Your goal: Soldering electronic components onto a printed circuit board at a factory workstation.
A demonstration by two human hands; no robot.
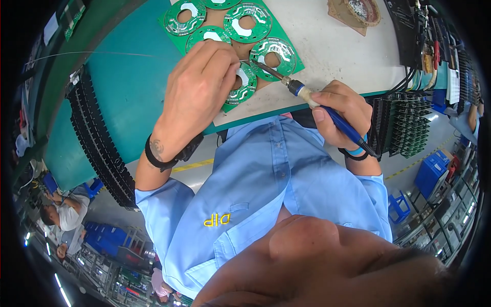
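Note:
A green panel of round circuit boards (249, 23) lies on the bench, each disc with a hole in its middle and white patches. My right hand (343, 113) is closed around the blue handle of a soldering iron (295, 88). Its dark tip slants up-left onto the panel, between two of the discs. Over the panel's left side, my left hand (202, 84) is closed with thumb and finger pinched. A thin solder wire (244, 61) sticks out of that pinch and reaches the iron's tip. My left hand hides part of the lower-left discs.
A round dish of silvery bits (362, 10) stands on a brown board at the far right. Tools (434, 48) crowd the right edge. Black racks stand left (99, 138) and right, the right one holding green boards (409, 125). People work beyond, at lower left.

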